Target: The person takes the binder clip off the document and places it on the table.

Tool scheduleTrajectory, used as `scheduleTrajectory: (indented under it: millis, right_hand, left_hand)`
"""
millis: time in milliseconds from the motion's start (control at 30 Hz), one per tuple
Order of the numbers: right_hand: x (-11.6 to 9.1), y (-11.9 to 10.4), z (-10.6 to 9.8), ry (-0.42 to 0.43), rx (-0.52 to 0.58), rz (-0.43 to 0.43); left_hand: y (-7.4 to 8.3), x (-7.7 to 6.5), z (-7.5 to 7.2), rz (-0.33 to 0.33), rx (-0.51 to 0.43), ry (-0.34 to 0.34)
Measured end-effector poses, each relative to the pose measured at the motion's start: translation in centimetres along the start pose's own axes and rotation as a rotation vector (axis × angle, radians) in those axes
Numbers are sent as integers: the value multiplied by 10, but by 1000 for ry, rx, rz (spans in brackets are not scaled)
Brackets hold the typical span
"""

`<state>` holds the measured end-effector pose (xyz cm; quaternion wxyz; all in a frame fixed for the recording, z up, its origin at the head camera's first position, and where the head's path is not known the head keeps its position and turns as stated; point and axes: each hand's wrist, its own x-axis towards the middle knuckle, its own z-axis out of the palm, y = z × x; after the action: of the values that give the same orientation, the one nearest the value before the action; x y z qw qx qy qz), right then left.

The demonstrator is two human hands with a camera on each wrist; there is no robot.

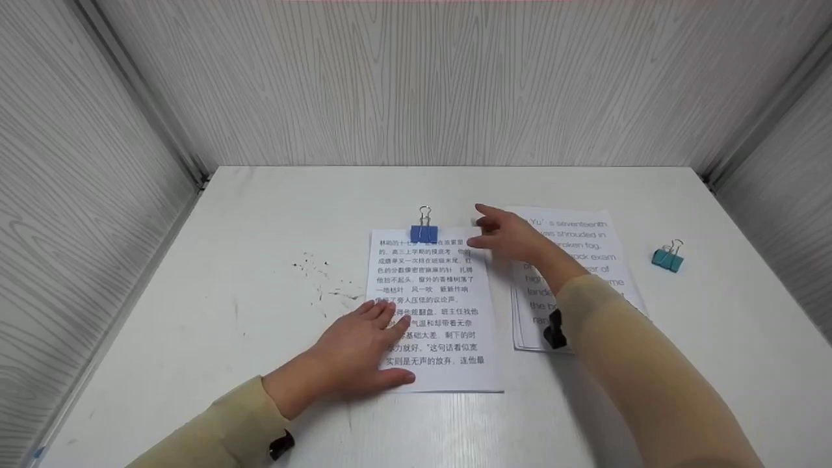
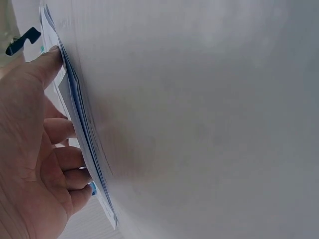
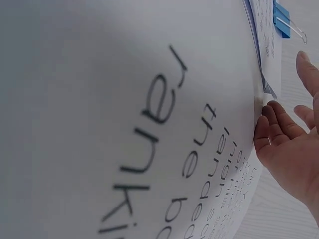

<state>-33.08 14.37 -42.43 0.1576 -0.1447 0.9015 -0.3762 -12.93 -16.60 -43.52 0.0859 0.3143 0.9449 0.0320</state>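
Observation:
A stack of paper sheets point(image 1: 448, 379) printed with Chinese text lies in front of me, a blue binder clip point(image 1: 424, 234) clamped on its top edge with the wire handles up. My left hand point(image 1: 357, 344) rests on the stack's lower left side, fingers spread over the text. In the left wrist view its fingertips sit along the edge of the layered sheets point(image 2: 82, 117). My right hand point(image 1: 510, 235) is by the stack's top right corner, index finger pointing out and the others loosely bent. In the right wrist view this hand point(image 3: 291, 144) holds nothing.
A second paper stack point(image 1: 624, 260) with large English text lies to the right, partly under my right forearm. Farther right is a loose teal binder clip point(image 1: 668, 259). Dark marks point(image 1: 325, 276) spot the white table point(image 1: 260, 214). Wood-grain panels point(image 1: 442, 84) enclose the back and sides.

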Motion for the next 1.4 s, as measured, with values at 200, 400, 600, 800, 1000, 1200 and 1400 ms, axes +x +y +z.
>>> scheduleTrajectory:
  millis: [200, 400, 600, 800, 1000, 1200, 1400]
  right_hand:
    - [0, -1, 3, -22, -64, 6]
    - [-1, -4, 5, -23, -55, 6]
    - [-3, -8, 6, -24, 21, -13]
    - [-5, -16, 8, -14, 115, -25]
    - [-13, -21, 11, -14, 220, 22]
    - [-24, -20, 10, -28, 326, 40]
    - [-30, -20, 11, -80, 368, 9]
  left_hand:
    - [0, 1, -1, -7, -1, -6]
    - [0, 0, -1, -11, -10, -11]
    - [1, -1, 0, -11, -9, -10]
    - [1, 0, -1, -4, 5, -5]
    - [0, 1, 0, -5, 4, -5]
    - [1, 2, 0, -6, 5, -7]
    - [0, 1, 0, -9, -2, -3]
